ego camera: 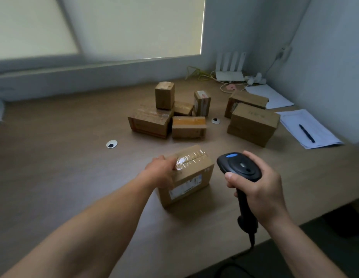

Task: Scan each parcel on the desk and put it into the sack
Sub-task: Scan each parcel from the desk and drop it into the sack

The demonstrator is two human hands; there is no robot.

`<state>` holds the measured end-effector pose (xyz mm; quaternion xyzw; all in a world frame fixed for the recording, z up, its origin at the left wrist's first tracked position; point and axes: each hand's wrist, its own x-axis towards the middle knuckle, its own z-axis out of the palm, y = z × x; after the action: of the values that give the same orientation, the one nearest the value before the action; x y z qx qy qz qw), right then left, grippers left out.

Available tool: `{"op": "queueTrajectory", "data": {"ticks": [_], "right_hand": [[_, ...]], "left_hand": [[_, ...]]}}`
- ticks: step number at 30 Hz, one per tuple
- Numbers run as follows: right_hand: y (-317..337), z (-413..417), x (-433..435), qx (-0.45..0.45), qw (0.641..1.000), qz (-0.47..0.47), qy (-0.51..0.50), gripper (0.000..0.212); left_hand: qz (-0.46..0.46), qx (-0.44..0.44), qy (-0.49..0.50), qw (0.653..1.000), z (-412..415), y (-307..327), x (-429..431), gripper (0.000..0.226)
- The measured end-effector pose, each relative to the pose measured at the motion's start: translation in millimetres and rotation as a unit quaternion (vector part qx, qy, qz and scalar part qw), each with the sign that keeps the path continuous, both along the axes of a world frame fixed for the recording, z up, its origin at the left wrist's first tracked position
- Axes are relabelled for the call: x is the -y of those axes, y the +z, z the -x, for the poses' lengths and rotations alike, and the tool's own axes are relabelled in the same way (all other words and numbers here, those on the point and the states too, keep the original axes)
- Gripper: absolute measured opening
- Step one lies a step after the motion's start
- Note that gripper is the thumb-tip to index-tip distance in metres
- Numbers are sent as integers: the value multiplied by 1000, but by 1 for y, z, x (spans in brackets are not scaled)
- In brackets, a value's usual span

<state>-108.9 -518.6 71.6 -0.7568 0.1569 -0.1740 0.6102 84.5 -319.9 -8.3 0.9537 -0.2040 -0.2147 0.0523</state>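
While gripping box (191, 171) with left hand (160, 171) and scanner (239, 167) with right hand (262, 189), seemed mid-scan; next needed aim at label (185, 186).

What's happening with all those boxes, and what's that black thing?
A person is checking parcels at a desk. Their left hand holds the nearest parcel by its end, with its white label facing them. Their right hand grips a black barcode scanner right beside that box. More parcels sit farther back. No sack is in view.
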Motion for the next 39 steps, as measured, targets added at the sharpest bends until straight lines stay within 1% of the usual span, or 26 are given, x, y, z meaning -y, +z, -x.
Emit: {"op": "queueTrajectory", "data": {"ticks": [2,5,7,9,11,13,14,15,16,18,19,20,22,28,31,34,36,39], "right_hand": [[-2,2,-12,-8,1000,6,-14,93],[-2,3,-28,-6,999,7,-31,97],[1,-1,-40,-2,999,7,-38,91],[5,-7,-53,0,999,7,-37,83],[9,-15,-67,3,1000,11,-29,74],[12,-22,-81,9,1000,17,-19,60],[14,-25,-88,13,1000,16,-12,58],[16,-29,-94,18,1000,15,-4,61],[18,-32,-101,22,1000,16,3,71],[23,-38,-113,31,999,21,20,98],[26,-40,-118,38,998,26,32,106],[29,-42,-122,44,998,32,43,109],[36,-45,-129,56,996,39,63,109],[52,-42,-148,73,990,36,114,109],[57,-37,-155,80,987,29,135,110],[62,-30,-163,86,984,9,156,111],[67,-25,-167,84,982,-20,167,107],[74,-15,-170,85,977,-65,182,94]], "left_hand": [[15,-5,0,1000,-6,1,-9,79],[103,-61,64,991,-17,6,-27,85],[188,-97,110,971,-26,11,-46,92],[267,-130,141,944,-33,21,-67,96],[334,-173,167,911,-39,33,-87,96],[384,-189,186,884,-43,44,-105,93],[407,-189,195,872,-45,47,-114,91],[427,-186,202,862,-45,51,-123,90],[447,-185,212,849,-44,55,-131,91],[480,-188,227,826,-43,63,-147,90],[492,-185,228,820,-41,67,-154,86],[500,-180,229,816,-39,72,-161,82],[503,-162,234,816,-34,82,-174,80],[470,-131,261,833,-16,114,-214,89],[476,-114,276,827,-2,124,-226,90],[494,-106,285,815,17,129,-230,89],[507,-104,294,804,30,127,-230,90],[520,-96,315,788,48,124,-226,98]]}}
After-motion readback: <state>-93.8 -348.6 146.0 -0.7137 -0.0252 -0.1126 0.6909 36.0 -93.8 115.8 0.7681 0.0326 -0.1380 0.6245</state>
